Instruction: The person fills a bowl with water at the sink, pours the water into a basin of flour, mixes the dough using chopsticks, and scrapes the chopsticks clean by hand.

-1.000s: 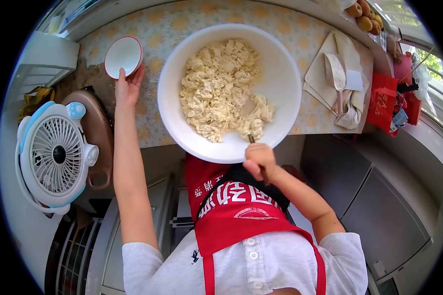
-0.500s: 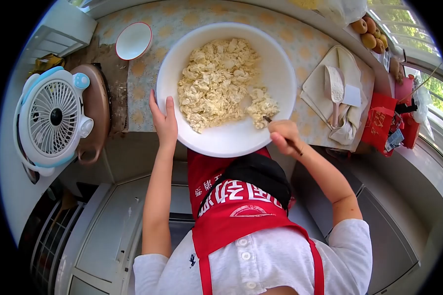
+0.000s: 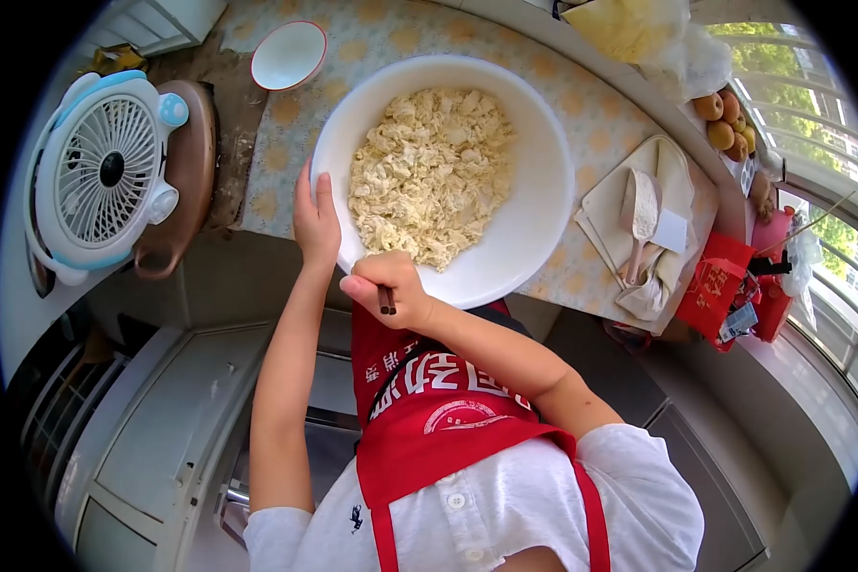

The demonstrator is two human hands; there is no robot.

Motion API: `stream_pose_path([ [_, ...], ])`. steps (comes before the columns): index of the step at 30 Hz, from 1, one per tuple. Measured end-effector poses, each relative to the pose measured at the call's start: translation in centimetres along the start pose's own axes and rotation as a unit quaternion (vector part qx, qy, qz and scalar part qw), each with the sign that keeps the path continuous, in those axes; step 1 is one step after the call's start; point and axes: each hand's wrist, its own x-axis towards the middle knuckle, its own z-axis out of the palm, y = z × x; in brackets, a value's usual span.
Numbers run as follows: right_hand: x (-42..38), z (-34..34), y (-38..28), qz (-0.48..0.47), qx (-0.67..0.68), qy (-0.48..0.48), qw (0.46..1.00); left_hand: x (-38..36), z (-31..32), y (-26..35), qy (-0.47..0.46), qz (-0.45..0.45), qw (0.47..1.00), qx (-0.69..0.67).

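A large white basin [image 3: 541, 205] stands at the counter's front edge, holding a heap of pale, shaggy dough [image 3: 429, 172]. My left hand [image 3: 316, 224] grips its left side, fingers along the outer wall and thumb near the rim. At the near rim, my right hand [image 3: 391, 291] is closed in a fist around a pair of dark chopsticks [image 3: 386, 300]. Their blunt ends stick out toward me, while the other ends are hidden behind the hand and dough.
A small red-rimmed bowl [image 3: 289, 55] sits behind the basin at left. Further left are a white-and-blue fan [image 3: 110, 172] and a brown pan-like lid [image 3: 195, 157]. At right, a flour scoop [image 3: 641, 212] lies on a folded cloth [image 3: 665, 162], near a red box [image 3: 715, 276].
My right hand has swept left with the chopsticks, from the basin's right side to its near-left rim. The separate clump at right has joined the main dough heap. My left hand keeps its hold.
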Motion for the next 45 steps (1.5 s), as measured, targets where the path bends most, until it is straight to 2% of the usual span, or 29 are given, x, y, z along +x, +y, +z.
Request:
stream_pose_path([
  [3,-3.4,-3.9,1.3,-0.036,-0.034,-0.031,0.998,0.3,0.0,0.0,0.02,0.0,0.999,0.032],
  [5,-5.8,-8.1,1.1,-0.023,-0.07,-0.053,0.996,0.2,-0.1,-0.1,0.02,0.025,0.997,0.068],
  [7,-6.3,-12.6,0.5,-0.011,-0.214,0.045,0.976,0.2,-0.1,0.0,0.03,0.022,0.997,0.072],
  [8,-6.7,-15.6,1.6,0.061,-0.156,0.105,0.98,0.2,-0.1,0.0,0.028,0.024,0.997,0.075],
  [9,-4.5,-16.6,1.8,0.056,-0.051,0.165,0.983,0.2,-0.1,0.1,0.026,0.027,0.996,0.075],
  [11,0.1,-18.3,2.3,0.015,-0.102,0.133,0.986,0.2,-0.1,0.0,0.029,0.031,0.996,0.077],
  [12,2.6,-18.2,2.3,-0.016,-0.15,0.128,0.98,0.2,-0.1,0.0,0.03,0.038,0.996,0.081],
  [15,6.0,-17.1,2.4,0.005,-0.148,0.2,0.968,0.1,-0.3,0.7,0.028,0.035,0.996,0.084],
  [16,4.7,-16.3,3.0,-0.021,-0.199,0.172,0.965,0.1,-0.3,0.7,0.027,0.037,0.996,0.082],
  [17,2.9,-15.0,2.1,-0.006,-0.26,0.098,0.961,0.1,-0.3,0.6,0.029,0.039,0.995,0.082],
  [19,-0.4,-11.7,2.6,-0.073,-0.276,-0.007,0.958,0.2,-0.1,0.7,0.034,0.044,0.995,0.077],
  [20,-1.6,-9.9,1.7,-0.037,-0.249,-0.047,0.967,0.2,-0.1,0.8,0.037,0.043,0.995,0.081],
  [22,-3.8,-5.2,1.2,0.026,-0.096,-0.086,0.991,0.0,-0.3,1.0,0.03,0.046,0.995,0.086],
  [24,-2.1,-1.6,1.4,-0.049,-0.052,-0.151,0.986,0.0,-0.3,1.3,0.03,0.036,0.996,0.076],
  [26,1.9,-0.5,2.3,-0.031,-0.048,-0.063,0.996,0.1,-0.2,1.2,0.026,0.039,0.997,0.054],
  [28,6.6,-1.2,2.8,0.047,0.02,0.048,0.998,0.3,-0.3,1.0,0.02,0.037,0.998,0.039],
  [30,9.9,-1.9,5.1,0.066,0.15,0.083,0.983,0.1,-0.3,0.8,0.032,0.034,0.997,0.058],
  [32,12.9,-3.8,5.5,0.043,0.222,0.118,0.967,0.2,-0.5,0.8,0.02,0.019,0.998,0.051],
  [33,13.8,-5.8,5.4,0.003,0.211,0.123,0.97,0.1,-0.5,0.8,0.02,0.017,0.998,0.064],
  [34,14.4,-7.7,5.6,-0.047,0.143,0.144,0.978,0.2,-0.4,0.9,0.02,0.018,0.997,0.075],
  [35,14.4,-10.4,5.5,-0.063,0.144,0.137,0.978,0.2,-0.3,0.5,0.022,0.022,0.997,0.073],
  [37,12.5,-14.3,3.8,-0.01,0.196,0.155,0.968,0.0,-0.2,0.4,0.019,0.013,0.997,0.068],
  [39,8.0,-15.8,3.0,0.0,0.139,0.135,0.981,0.2,-0.3,0.5,0.022,0.029,0.997,0.066],
  [42,-1.0,-14.8,2.6,0.098,-0.025,0.144,0.984,0.1,-0.2,0.4,0.038,0.037,0.995,0.083],
  [44,-5.3,-11.0,2.7,0.135,-0.033,0.144,0.98,0.1,-0.3,0.6,0.027,0.033,0.996,0.083],
  [45,-4.7,-8.9,1.6,0.111,-0.123,0.081,0.983,0.1,-0.3,0.7,0.029,0.039,0.996,0.075],
])
